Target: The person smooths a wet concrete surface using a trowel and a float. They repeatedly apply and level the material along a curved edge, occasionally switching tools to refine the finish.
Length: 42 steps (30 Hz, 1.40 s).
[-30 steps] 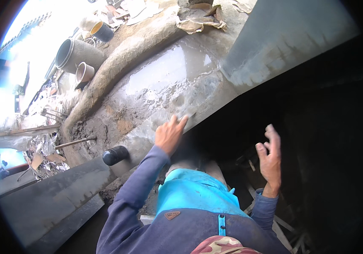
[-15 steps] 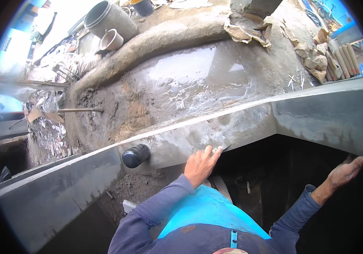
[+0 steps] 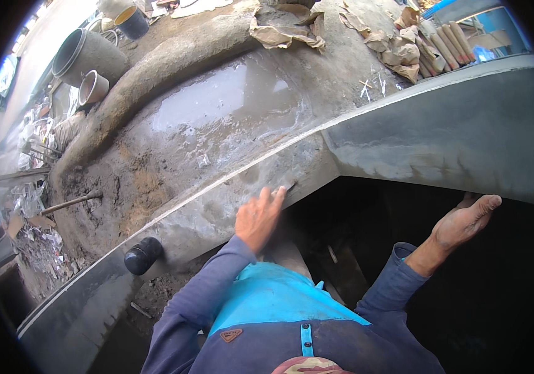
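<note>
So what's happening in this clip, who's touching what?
A person in a blue top stands in a dark pit beside a wet grey cement wall. The left hand lies flat against the wall face, fingers spread, holding nothing. The right hand is open at the lower edge of the wall's right section. A black pipe end sticks out lower left.

Concrete wall (image 3: 441,143) ahead; dark pit (image 3: 367,237) open

A wet cement slab (image 3: 217,118) is lying far of the grey wall (image 3: 441,137). The left hand (image 3: 257,218) is resting on the wall's face, the right hand (image 3: 463,221) reaching under its right part. A pipe stub (image 3: 143,255) is sticking out left of the left hand. Buckets (image 3: 89,62) are standing at the far left.
</note>
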Motion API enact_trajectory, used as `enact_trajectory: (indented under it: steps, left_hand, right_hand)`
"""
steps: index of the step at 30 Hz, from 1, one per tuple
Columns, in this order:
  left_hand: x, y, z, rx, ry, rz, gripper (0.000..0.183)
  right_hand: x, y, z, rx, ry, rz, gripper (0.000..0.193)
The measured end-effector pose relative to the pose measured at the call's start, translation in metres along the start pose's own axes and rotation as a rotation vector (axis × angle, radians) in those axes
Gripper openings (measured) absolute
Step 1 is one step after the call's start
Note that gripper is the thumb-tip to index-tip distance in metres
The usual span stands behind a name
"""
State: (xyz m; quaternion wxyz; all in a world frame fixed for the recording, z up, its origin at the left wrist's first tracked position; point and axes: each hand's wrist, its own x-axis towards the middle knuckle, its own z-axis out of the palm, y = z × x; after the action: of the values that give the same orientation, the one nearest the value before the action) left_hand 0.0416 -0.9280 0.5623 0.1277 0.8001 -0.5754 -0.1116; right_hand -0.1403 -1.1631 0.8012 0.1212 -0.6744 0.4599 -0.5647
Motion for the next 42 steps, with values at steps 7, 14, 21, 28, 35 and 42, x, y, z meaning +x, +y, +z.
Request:
enact_trajectory:
  steps: [7, 14, 21, 28, 35, 42]
  left_hand:
    - [0.043, 0.019, -0.005, 0.056, -0.122, 0.058, 0.061]
    - [0.084, 0.042, 0.019, 0.038, -0.007, 0.109, 0.051]
    - [0.062, 0.05, -0.012, 0.057, -0.169, 0.006, 0.049]
    - [0.083, 0.058, -0.014, 0.048, -0.184, -0.001, 0.048]
    - [0.11, 0.054, -0.006, 0.105, -0.124, -0.003, 0.048]
    - [0.094, 0.018, -0.011, 0.1, -0.093, 0.108, 0.048]
  right_hand:
    - [-0.003, 0.008, -0.02, -0.1, -0.078, 0.106, 0.085]
    - [-0.003, 0.013, -0.022, -0.082, -0.106, 0.087, 0.077]
    - [-0.005, 0.016, -0.026, -0.09, -0.109, 0.023, 0.073]
    - [-0.001, 0.015, -0.025, -0.053, -0.13, -0.044, 0.069]
    - [0.004, 0.019, -0.008, -0.093, 0.047, -0.185, 0.062]
    - [0.003, 0.014, -0.012, -0.11, 0.01, -0.139, 0.063]
